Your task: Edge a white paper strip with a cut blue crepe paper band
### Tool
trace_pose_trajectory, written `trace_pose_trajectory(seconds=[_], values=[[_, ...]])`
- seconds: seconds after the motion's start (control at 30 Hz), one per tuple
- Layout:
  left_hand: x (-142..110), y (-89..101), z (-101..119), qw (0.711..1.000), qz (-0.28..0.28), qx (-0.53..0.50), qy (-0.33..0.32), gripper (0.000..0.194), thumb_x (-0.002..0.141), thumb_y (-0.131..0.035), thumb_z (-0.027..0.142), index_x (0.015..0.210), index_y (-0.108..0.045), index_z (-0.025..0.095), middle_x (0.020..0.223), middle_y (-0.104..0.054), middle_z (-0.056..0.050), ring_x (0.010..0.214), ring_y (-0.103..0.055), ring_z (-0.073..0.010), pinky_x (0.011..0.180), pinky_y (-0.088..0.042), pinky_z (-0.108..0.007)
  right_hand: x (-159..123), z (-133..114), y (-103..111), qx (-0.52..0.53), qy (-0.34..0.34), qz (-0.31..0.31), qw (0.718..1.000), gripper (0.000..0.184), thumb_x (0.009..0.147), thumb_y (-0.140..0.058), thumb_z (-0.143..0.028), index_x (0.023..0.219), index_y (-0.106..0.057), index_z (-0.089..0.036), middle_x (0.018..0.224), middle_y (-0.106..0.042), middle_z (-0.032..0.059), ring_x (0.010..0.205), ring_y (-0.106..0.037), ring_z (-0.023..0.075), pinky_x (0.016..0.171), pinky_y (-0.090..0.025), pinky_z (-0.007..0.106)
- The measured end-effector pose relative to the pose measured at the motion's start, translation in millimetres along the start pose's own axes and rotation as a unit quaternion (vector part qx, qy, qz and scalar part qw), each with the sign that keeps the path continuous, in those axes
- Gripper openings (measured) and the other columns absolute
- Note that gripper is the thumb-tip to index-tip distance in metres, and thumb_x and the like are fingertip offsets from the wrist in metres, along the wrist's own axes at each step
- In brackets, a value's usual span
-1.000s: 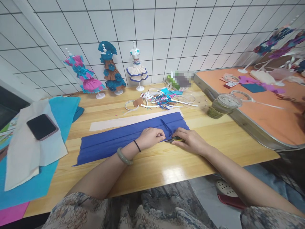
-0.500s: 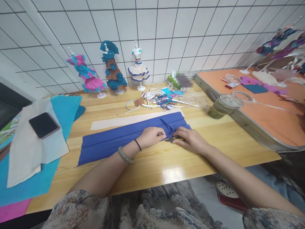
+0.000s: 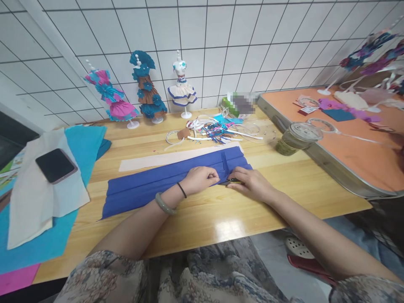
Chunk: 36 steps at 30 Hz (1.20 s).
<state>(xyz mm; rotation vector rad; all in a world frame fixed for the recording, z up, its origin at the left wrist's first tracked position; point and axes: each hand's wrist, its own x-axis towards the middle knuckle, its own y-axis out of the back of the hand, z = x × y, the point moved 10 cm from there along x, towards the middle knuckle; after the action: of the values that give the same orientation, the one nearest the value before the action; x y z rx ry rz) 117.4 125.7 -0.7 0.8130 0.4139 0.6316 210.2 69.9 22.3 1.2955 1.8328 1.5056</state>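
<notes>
A long sheet of dark blue crepe paper with folds along its length lies across the wooden table. My left hand is closed at its near edge, thumb and fingers pinching the paper. In my right hand is a pair of scissors with dark and yellow handles, fingers wrapped round them. The blades point left at the paper's near edge, close to my left fingertips, and are partly hidden. A narrow blue strip curls up from the paper beside the scissors. Behind the sheet is a pale paper strip.
Three small dress forms in paper dresses, one a white and blue dress, stand by the wall. Scraps and a tape roll lie behind the paper. A lidded cup is at right, a phone on papers at left.
The free end of the narrow blue strip has swung right and stands straighter. The scissors and both hands have barely moved. The view has shifted slightly.
</notes>
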Motion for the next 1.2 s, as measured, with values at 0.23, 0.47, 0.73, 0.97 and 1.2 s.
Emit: trace_pose_trajectory(seconds=[0.23,0.47,0.73,0.97,1.2], values=[[-0.8,-0.4,-0.1,1.000,-0.009,-0.001,0.004,0.022,0.078,-0.052,0.038,0.084,-0.067,0.023,0.082,-0.068,0.003,0.074,-0.060,-0.0122,0.061,-0.039,-0.020,-0.6,-0.6,2.2,0.016,-0.004,-0.006,1.000,0.025,0.086,-0.048,-0.040,0.098,-0.061,-0.022,0.093,-0.063,0.0062,0.079,-0.061,0.0170,0.067,-0.046,0.028],[-1.3,0.9,1.1,1.000,-0.004,-0.001,0.000,0.021,0.079,-0.050,0.037,0.083,-0.066,0.023,0.080,-0.068,0.003,0.072,-0.059,-0.0112,0.060,-0.038,-0.020,3.9,-5.7,0.2,0.024,0.002,-0.010,1.000,0.027,0.086,-0.048,-0.041,0.099,-0.061,-0.022,0.092,-0.062,0.0065,0.079,-0.061,0.0176,0.067,-0.046,0.029],[-0.3,-0.6,-1.2,1.000,-0.004,-0.014,-0.006,0.022,0.079,-0.050,0.039,0.084,-0.066,0.024,0.080,-0.068,0.004,0.072,-0.058,-0.0109,0.060,-0.038,-0.020,6.3,-7.2,-2.3,0.026,0.004,-0.014,1.000,0.027,0.087,-0.046,-0.042,0.098,-0.061,-0.022,0.092,-0.062,0.0064,0.079,-0.061,0.0171,0.067,-0.046,0.029],[-1.9,-0.9,-0.5,1.000,-0.010,-0.024,-0.006,0.022,0.078,-0.051,0.039,0.085,-0.066,0.024,0.081,-0.068,0.004,0.073,-0.059,-0.0114,0.062,-0.039,-0.020,5.8,-7.5,-1.4,0.048,0.000,-0.014,0.999,0.025,0.086,-0.048,-0.041,0.097,-0.061,-0.022,0.093,-0.062,0.0063,0.082,-0.061,0.0174,0.069,-0.047,0.029],[0.1,-3.7,-3.7,0.999,-0.015,-0.029,-0.005,0.022,0.077,-0.053,0.039,0.086,-0.066,0.023,0.081,-0.068,0.003,0.074,-0.059,-0.0119,0.061,-0.039,-0.020,3.6,-6.1,-4.1,0.047,-0.005,-0.017,0.999,0.024,0.086,-0.049,-0.040,0.096,-0.061,-0.021,0.092,-0.062,0.0062,0.082,-0.061,0.0172,0.070,-0.046,0.028]])
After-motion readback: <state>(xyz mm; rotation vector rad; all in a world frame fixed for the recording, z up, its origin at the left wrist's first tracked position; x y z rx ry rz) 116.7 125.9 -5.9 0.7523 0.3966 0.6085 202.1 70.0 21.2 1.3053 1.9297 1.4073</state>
